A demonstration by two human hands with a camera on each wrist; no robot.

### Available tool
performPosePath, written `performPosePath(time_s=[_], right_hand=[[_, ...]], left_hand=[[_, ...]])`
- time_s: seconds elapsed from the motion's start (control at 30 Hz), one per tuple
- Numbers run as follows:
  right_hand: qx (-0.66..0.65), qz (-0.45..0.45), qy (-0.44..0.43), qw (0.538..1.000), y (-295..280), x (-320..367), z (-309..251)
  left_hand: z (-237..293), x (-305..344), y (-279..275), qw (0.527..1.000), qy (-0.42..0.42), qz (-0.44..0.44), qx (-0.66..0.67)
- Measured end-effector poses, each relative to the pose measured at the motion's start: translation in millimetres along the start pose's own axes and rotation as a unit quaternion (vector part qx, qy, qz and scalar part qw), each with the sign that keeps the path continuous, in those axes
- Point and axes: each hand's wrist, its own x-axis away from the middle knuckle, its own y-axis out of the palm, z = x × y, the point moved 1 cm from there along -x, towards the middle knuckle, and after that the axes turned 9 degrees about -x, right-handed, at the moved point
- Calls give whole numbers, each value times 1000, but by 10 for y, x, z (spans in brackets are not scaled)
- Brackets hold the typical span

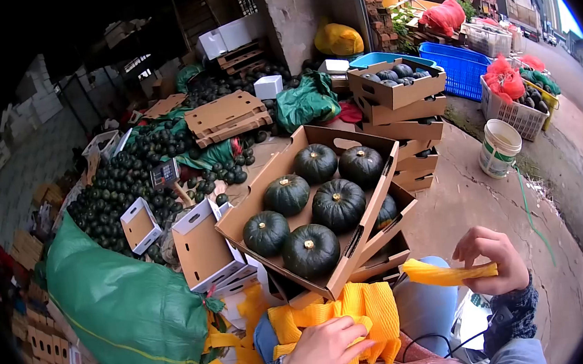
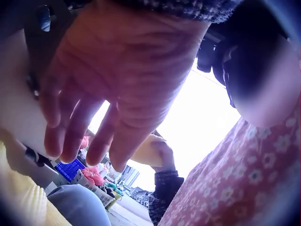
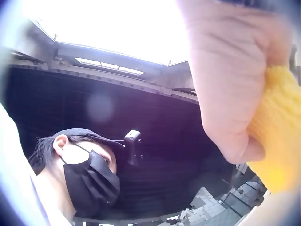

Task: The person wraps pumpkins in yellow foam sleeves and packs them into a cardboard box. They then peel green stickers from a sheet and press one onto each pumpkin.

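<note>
well, the grip first: my right hand is closed around one end of a yellow net sleeve, thumb and curled fingers pinching it, and the sleeve sticks out flat to the left over the lap. the right wrist view shows the same pinch, with the foam bunched against the palm. my left hand is loose, fingers relaxed and holding nothing, resting on the stack of yellow nets that lies across the knees.

just beyond the stack sits a cardboard tray of dark green squashes, six of them, tilted toward me on a pile of boxes.

what i'd worry about: the sleeve is held only at one end, so a quick flick could pull it free. the stack on the lap looks unsteady and could slide off to the side if the left hand lifts. the tray's tilt means a knock to its near corner might roll a squash out.

room is tight on the left, where a green sack and open white boxes crowd in. on the right the concrete floor is open up to a white bucket.
</note>
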Motion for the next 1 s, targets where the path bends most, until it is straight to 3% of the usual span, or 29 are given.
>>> performPosePath(time_s=[0.07,0.1,0.13,0.17,0.23,0.27,0.3,0.33,0.37,0.43,0.5,0.53,0.57,0.67,0.73,0.83,0.9,0.97,1.0], right_hand=[[41,89,-34,995,-24,-102,162],[-77,110,31,990,-58,-149,288],[-12,166,7,986,-105,-265,452],[-41,207,26,977,-153,-445,593],[25,191,82,978,-338,-917,866],[87,185,116,972,-433,-1131,1221],[35,143,270,952,-493,-1347,1421],[-45,118,345,930,-516,-1535,1548],[-149,102,440,879,-517,-1679,1503],[-231,117,439,860,-459,-1928,1881],[-143,49,453,879,-344,-2120,2049],[-80,69,416,903,-333,-2176,2185],[-111,88,371,918,-334,-2177,2318],[-102,100,344,928,-363,-2147,2392],[-77,95,335,934,-381,-2075,2176],[-31,97,329,939,-272,-1689,1626],[-109,56,361,925,-238,-1286,1398],[-143,76,356,920,-145,-1060,1122],[-173,72,366,912,-134,-1013,988]], left_hand=[[104,-75,-462,986,-13,160,-35],[117,-125,-620,966,-9,243,-93],[80,-160,-670,940,-43,298,-159],[-6,-167,-678,917,-97,339,-189],[-363,-197,-640,854,-191,455,-165],[-523,-205,-649,845,-233,464,-124],[-705,-194,-661,847,-286,445,-48],[-844,-164,-676,867,-313,387,21],[-947,-158,-662,877,-337,330,89],[-1071,-177,-509,866,-314,342,186],[-1071,-220,-428,849,-299,374,221],[-1080,-239,-395,836,-281,396,253],[-1060,-247,-353,821,-266,417,286],[-911,-323,-317,777,-224,457,371],[-916,-322,-333,750,-207,472,415],[-994,-194,-384,762,-232,482,364],[-1125,-68,-468,752,-222,478,395],[-1174,-34,-602,766,-231,455,391],[-1309,-17,-603,806,-221,434,337]])
